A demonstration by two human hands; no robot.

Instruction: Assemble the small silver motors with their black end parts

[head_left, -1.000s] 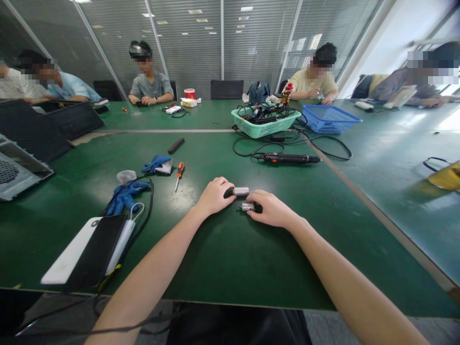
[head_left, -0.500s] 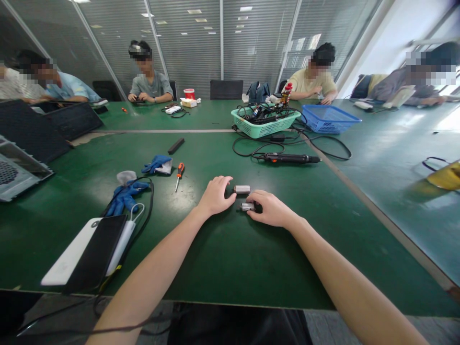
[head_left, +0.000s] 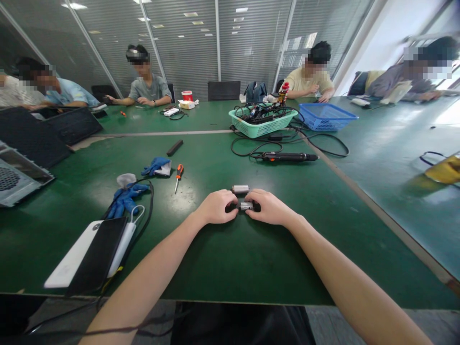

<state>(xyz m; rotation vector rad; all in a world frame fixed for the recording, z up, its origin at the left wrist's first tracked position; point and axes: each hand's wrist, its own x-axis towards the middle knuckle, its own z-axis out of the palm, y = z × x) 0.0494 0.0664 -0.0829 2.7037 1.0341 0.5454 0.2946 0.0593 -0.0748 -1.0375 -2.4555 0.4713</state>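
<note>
A small silver cylindrical part (head_left: 246, 206) lies between my two hands, low over the green table. My right hand (head_left: 270, 207) is closed on it, thumb in front and fingers behind. My left hand (head_left: 218, 207) curls around its left end, where a thin tip is covered by the thumb and fingers. Just behind, a second silver cylinder (head_left: 240, 189) lies on its side on the table, close to the fingertips of both hands. An orange-handled screwdriver (head_left: 178, 177) lies off to the left.
Behind my hands lies a black electric screwdriver (head_left: 289, 157) with its cable. A green basket (head_left: 264, 128) of cables and a blue basket (head_left: 325, 122) stand farther back. Blue gloves (head_left: 125, 196), a phone (head_left: 97, 254) and a computer case (head_left: 21, 175) occupy the left. Several people sit around.
My left hand has moved from beside the rear cylinder toward me, to the left end of the silver part. My right hand still holds that part. A person across the table has spread their arms.
</note>
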